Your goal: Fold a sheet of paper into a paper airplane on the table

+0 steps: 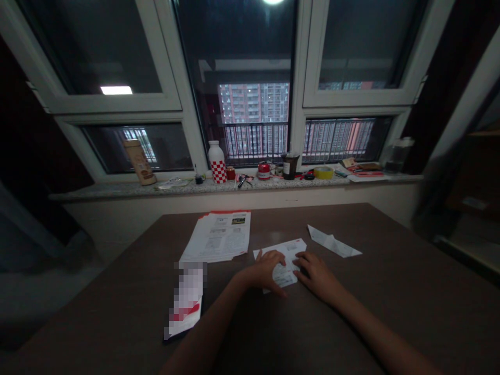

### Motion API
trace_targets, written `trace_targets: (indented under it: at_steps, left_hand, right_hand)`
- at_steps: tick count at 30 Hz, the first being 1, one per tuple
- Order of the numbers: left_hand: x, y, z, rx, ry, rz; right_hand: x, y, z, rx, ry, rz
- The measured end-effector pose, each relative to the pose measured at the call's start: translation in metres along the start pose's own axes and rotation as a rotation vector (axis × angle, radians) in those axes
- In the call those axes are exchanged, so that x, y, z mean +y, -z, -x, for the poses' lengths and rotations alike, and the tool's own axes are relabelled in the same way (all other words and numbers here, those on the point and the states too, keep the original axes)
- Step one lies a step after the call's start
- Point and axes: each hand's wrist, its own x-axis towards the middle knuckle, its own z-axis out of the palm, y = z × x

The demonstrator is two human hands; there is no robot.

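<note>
My left hand lies on a small white printed sheet, its fingers spread over the sheet's left part. My right hand sits at the sheet's right edge, fingertips touching the paper. Neither hand visibly grips it, and the hands hide much of the sheet. To the upper left is a stack of printed papers with red edging. A loose folded white paper lies to the right. A flat pixel-blurred item lies left of my left forearm.
Everything lies on a dark brown table. Beyond its far edge, a stone windowsill holds a checkered bottle, a red can, a dark cup, yellow tape and several small items.
</note>
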Motion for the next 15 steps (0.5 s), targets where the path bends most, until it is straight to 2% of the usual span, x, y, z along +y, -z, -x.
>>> trace_targets:
  at_steps: [15]
  left_hand:
    - [-0.0007, -0.0002, -0.0005, 0.118, -0.024, -0.054]
  right_hand:
    - [0.0037, -0.0018, 0.0007, 0.039, 0.041, -0.033]
